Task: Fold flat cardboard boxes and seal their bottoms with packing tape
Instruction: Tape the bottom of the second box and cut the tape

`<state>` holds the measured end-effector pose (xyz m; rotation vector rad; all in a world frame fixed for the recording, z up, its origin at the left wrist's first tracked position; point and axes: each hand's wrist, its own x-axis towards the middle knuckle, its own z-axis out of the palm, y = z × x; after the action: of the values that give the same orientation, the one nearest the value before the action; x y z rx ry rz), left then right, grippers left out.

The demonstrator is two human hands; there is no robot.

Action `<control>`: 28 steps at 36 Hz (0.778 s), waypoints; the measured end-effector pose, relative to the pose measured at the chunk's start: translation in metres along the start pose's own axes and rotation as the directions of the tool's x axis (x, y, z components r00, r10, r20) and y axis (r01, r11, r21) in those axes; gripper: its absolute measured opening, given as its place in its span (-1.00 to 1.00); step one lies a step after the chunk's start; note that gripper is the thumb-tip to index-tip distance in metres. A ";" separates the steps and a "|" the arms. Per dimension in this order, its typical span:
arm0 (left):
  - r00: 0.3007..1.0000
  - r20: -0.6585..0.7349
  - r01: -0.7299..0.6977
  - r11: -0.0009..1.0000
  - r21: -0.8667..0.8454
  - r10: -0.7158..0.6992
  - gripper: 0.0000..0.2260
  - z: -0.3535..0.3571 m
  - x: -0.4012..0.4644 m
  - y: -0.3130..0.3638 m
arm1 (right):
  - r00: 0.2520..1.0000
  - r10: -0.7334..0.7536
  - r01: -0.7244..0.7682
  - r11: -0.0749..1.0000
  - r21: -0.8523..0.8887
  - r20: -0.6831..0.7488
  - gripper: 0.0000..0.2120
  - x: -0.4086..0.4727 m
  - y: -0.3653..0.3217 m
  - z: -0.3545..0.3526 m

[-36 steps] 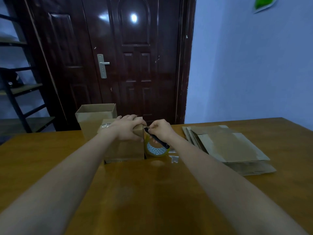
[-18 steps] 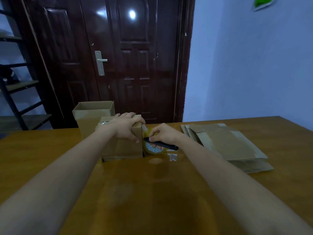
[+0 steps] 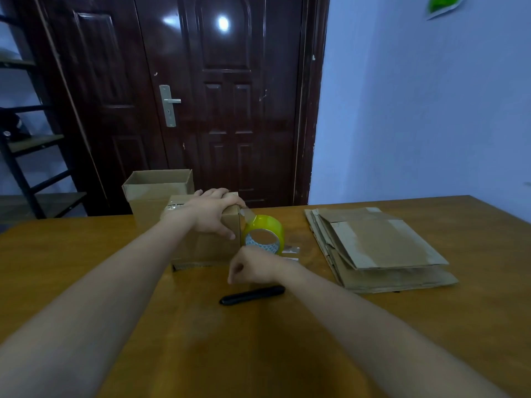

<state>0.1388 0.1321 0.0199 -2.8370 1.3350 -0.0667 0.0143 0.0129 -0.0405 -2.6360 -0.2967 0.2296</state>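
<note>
A folded cardboard box (image 3: 207, 248) stands on the wooden table (image 3: 258, 354) with its taped bottom facing up. My left hand (image 3: 214, 214) holds its top right corner, fingers on top and thumb down the near face. A yellow tape roll (image 3: 273, 225) stands on edge against the box's right side, and a strip of tape runs from it up to the box corner. My right hand (image 3: 253, 265) hovers low in front of the roll, fingers loosely curled, holding nothing. A black cutter (image 3: 253, 294) lies on the table just under it.
A second box (image 3: 158, 188), open at the top, stands behind the first one at the table's far edge. A stack of flat cardboard boxes (image 3: 379, 248) lies to the right. A dark door (image 3: 224, 110) and a black shelf (image 3: 28, 156) are beyond the table.
My right hand drew back from the tape toward me and let go of the black cutter, which now lies on the table. My left hand stayed on the box.
</note>
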 end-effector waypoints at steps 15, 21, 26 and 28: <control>1.000 0.003 -0.001 1.000 -0.012 0.001 -0.33 -0.001 -0.001 0.000 | 0.761 0.265 -0.212 0.964 0.159 -0.592 -0.38 0.028 0.040 -0.018; 1.000 0.002 -0.013 1.000 -0.022 0.013 -0.33 0.000 -0.001 0.000 | 0.765 0.253 -0.222 0.967 0.126 -0.593 -0.36 0.045 0.035 -0.015; 1.000 -0.007 -0.017 1.000 -0.022 0.017 -0.36 0.002 0.002 -0.002 | 0.747 0.275 -0.278 0.956 0.091 -0.605 -0.43 0.048 0.035 -0.014; 1.000 -0.005 -0.015 1.000 -0.023 0.015 -0.37 0.002 0.001 -0.002 | 0.725 0.287 -0.306 0.949 0.081 -0.626 -0.52 0.048 0.034 -0.013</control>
<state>0.1412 0.1321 0.0179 -2.8472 1.3664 -0.0590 0.0695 -0.0106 -0.0504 -2.5916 0.3614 -0.5714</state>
